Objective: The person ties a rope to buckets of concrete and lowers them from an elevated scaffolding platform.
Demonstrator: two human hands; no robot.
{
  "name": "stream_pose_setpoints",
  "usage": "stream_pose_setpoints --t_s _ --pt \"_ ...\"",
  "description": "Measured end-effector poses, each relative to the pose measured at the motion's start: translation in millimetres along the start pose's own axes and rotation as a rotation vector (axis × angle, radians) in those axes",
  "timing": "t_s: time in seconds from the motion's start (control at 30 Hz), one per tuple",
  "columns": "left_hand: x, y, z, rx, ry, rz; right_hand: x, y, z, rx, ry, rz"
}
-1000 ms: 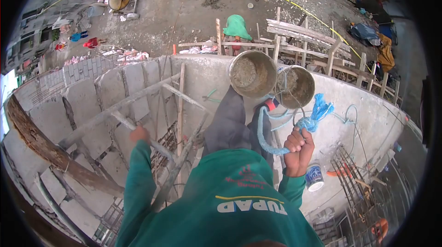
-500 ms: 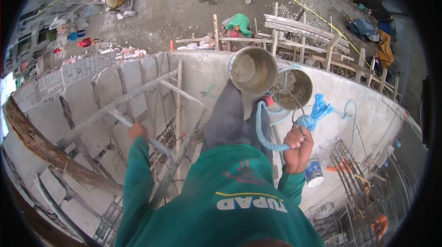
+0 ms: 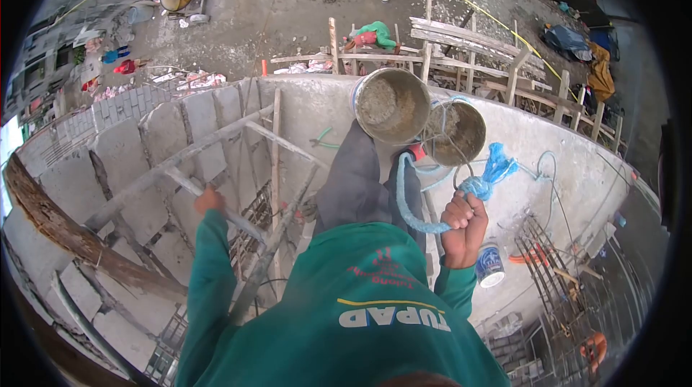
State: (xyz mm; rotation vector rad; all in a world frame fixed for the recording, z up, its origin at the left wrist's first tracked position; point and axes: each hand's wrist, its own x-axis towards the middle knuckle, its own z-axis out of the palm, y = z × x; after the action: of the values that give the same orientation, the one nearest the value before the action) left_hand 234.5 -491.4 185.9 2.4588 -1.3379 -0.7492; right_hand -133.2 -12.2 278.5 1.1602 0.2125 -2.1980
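Note:
My left hand (image 3: 210, 201) is wrapped round a grey metal bar (image 3: 234, 217) of the scaffold frame. On the right, my right hand (image 3: 461, 225) grips a thick light-blue rope (image 3: 409, 203), close below its knot with a frayed tuft (image 3: 499, 165). A wire handle runs from the knot to the right bucket (image 3: 468, 134), which has grey wet material inside. Touching it on the left is another bucket (image 3: 411, 106), also with grey material in it. Both buckets are near the wall's top edge, beyond my legs.
The concrete wall (image 3: 533, 170) curves round the front. A labelled small bucket (image 3: 490, 266) is below my right hand, near rebar rods (image 3: 549, 268). A rough log (image 3: 86, 250) crosses the left. Beyond the wall are wooden boards (image 3: 476, 41) and a bending person (image 3: 373, 35).
The view has shifted slightly. Beyond the wall, the person in green has changed posture, with the upper body turned more sideways. Both my hands keep their grips.

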Motion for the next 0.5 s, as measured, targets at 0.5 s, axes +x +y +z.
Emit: stream_pose_setpoints --t_s 0.5 --pt "-21 15 -2 -0.055 -0.026 -0.086 7 -2 4 -0.032 0.034 0.008"
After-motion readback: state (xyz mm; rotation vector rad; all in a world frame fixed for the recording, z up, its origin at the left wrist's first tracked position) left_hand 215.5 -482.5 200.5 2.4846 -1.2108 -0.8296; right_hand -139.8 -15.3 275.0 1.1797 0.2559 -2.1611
